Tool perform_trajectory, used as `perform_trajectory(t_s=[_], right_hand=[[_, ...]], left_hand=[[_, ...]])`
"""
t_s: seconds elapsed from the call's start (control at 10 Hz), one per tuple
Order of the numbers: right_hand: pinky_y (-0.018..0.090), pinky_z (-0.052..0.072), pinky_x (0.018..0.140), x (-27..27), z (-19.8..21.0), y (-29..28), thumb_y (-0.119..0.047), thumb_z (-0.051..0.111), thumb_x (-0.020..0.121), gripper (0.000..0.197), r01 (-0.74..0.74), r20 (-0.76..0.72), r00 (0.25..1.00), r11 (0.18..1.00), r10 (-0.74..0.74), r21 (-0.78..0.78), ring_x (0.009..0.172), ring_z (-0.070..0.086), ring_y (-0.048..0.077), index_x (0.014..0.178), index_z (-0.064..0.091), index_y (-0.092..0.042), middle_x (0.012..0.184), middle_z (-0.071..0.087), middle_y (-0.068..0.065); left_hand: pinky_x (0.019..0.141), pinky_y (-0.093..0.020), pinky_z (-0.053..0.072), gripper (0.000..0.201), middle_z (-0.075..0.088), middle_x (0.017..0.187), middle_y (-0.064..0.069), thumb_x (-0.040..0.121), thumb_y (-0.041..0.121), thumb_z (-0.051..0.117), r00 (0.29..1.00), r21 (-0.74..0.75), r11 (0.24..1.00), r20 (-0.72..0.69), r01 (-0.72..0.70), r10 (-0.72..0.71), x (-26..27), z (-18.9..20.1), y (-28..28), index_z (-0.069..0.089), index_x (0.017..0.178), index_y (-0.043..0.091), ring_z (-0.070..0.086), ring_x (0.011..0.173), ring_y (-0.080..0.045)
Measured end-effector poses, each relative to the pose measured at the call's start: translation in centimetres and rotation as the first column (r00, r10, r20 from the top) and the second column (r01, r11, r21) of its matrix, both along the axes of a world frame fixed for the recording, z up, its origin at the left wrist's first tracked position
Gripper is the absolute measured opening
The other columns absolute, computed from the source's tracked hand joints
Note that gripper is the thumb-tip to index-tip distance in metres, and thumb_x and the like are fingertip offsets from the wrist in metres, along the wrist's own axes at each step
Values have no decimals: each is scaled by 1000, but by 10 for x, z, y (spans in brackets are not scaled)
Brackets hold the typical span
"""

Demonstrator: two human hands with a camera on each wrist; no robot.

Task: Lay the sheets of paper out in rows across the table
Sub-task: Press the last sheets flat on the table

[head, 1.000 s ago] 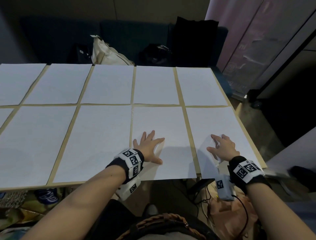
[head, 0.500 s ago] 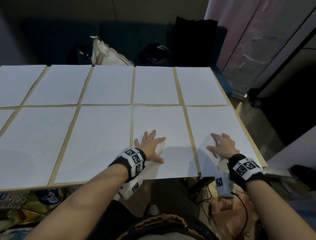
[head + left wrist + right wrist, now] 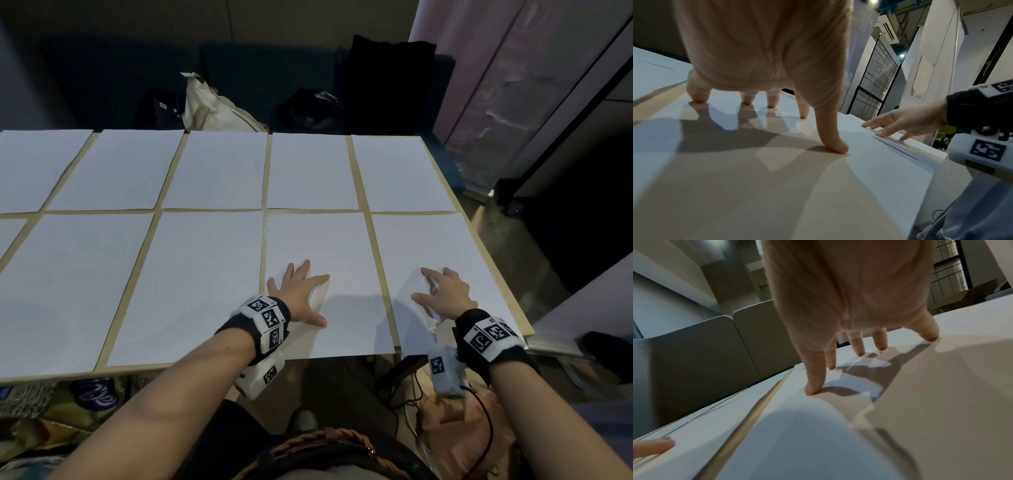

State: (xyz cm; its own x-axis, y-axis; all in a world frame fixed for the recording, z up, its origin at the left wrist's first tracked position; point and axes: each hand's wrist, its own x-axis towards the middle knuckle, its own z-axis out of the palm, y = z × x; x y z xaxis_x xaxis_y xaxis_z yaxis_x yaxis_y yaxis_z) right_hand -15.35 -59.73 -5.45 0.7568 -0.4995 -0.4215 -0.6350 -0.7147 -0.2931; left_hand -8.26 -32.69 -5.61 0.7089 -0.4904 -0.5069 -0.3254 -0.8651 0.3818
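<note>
White paper sheets (image 3: 212, 287) tile the tan wooden tabletop (image 3: 371, 246) in two rows, long axes running away. Left hand (image 3: 301, 294) and right hand (image 3: 442, 296) splayed, fingertips pressing the two rightmost near-row sheets; nothing gripped.

L hand (image 3: 301, 294) & R hand (image 3: 442, 298) both flat, fingers spread, arms outstretched.

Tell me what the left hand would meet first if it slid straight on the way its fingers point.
Probably nothing raised: the left hand lies on a near-row sheet, and ahead come only a strip of bare table and a far-row sheet.
</note>
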Motion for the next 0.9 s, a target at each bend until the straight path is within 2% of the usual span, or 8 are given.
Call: perform_trajectory(t_s=[0.9], right_hand=[[58,21,112,5,3,5,-35,67,81,68,21,4,1000,999,-21,35,141,17,35,142,35,-29,156,16,10]], left_hand=[[112,-60,-3,92,-9,160,0,72,43,71,1000,-26,1000,-6,3,-3,5,0,1,17,146,38,-14,147,-25]])
